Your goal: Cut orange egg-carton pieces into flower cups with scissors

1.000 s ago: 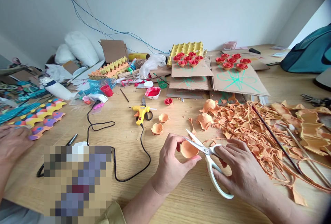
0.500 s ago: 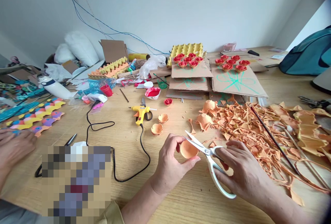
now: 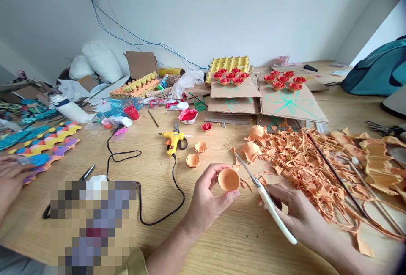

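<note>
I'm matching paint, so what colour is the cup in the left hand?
Plain orange; the cup shows best in the head view.

Scissors (image 3: 268, 201), second handle perhaps behind right hand (image 3: 294, 211)

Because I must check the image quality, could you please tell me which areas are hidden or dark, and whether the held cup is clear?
Head view: a pixelated patch hides what lies at lower left; head view: both right corners darken to nearly black; head view: the orange cup in the left hand shows plainly.
</note>
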The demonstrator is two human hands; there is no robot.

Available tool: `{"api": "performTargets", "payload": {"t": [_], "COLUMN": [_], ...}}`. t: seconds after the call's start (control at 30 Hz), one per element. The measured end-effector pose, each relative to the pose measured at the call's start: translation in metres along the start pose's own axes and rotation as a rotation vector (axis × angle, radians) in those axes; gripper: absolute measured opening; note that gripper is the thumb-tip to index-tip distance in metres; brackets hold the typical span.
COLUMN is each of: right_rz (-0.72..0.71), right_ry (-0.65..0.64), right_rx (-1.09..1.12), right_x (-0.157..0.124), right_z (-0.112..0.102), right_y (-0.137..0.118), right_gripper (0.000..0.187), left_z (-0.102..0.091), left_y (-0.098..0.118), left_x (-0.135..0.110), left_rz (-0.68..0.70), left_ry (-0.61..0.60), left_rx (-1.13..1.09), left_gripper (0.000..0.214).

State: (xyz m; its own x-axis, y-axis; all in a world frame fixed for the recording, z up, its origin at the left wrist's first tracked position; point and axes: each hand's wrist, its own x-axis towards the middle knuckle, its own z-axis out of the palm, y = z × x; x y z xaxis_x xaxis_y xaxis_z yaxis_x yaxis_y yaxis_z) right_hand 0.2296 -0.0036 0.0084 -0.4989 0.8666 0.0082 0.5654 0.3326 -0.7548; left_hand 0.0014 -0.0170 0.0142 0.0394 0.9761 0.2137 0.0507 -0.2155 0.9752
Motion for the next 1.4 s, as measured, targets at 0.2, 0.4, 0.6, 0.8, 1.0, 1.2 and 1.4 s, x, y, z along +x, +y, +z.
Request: {"api": "performTargets", "payload": {"t": [0.2, 0.4, 0.6, 0.8, 1.0, 1.2, 1.4], "right_rz": [0.137, 0.22, 0.257, 0.243, 0.191, 0.126, 0.047], "right_ry": [-0.343, -0.143, -0.057, -0.103, -0.123, -0.077, -0.02], "right_rx": [0.719, 0.747, 0.668, 0.61, 0.516, 0.235, -0.011], "right_x": [-0.001, 0.005, 0.004, 0.0, 0.001, 0.0, 0.0], "right_z": [0.008, 0.005, 0.003, 0.009, 0.008, 0.004, 0.003], "right_y": [-0.001, 0.0, 0.004, 0.007, 0.004, -0.005, -0.005], "right_gripper": [0.062, 0.063, 0.058, 0.056, 0.051, 0.041, 0.032], "left_z": [-0.002, -0.001, -0.001, -0.004, -0.005, -0.008, -0.009], "left_y": [0.0, -0.002, -0.004, -0.008, -0.013, -0.01, -0.005], "left_x": [0.001, 0.002, 0.003, 0.005, 0.006, 0.008, 0.008], "left_rz": [-0.097, -0.168, -0.06, -0.098, -0.067, -0.045, -0.021], "left_ry": [-0.21, -0.189, -0.106, -0.127, -0.044, -0.007, -0.032], "left_rx": [-0.477, -0.315, 0.018, 0.051, 0.141, 0.16, 0.163], "left_gripper": [0.047, 0.048, 0.055, 0.048, 0.051, 0.043, 0.041]}}
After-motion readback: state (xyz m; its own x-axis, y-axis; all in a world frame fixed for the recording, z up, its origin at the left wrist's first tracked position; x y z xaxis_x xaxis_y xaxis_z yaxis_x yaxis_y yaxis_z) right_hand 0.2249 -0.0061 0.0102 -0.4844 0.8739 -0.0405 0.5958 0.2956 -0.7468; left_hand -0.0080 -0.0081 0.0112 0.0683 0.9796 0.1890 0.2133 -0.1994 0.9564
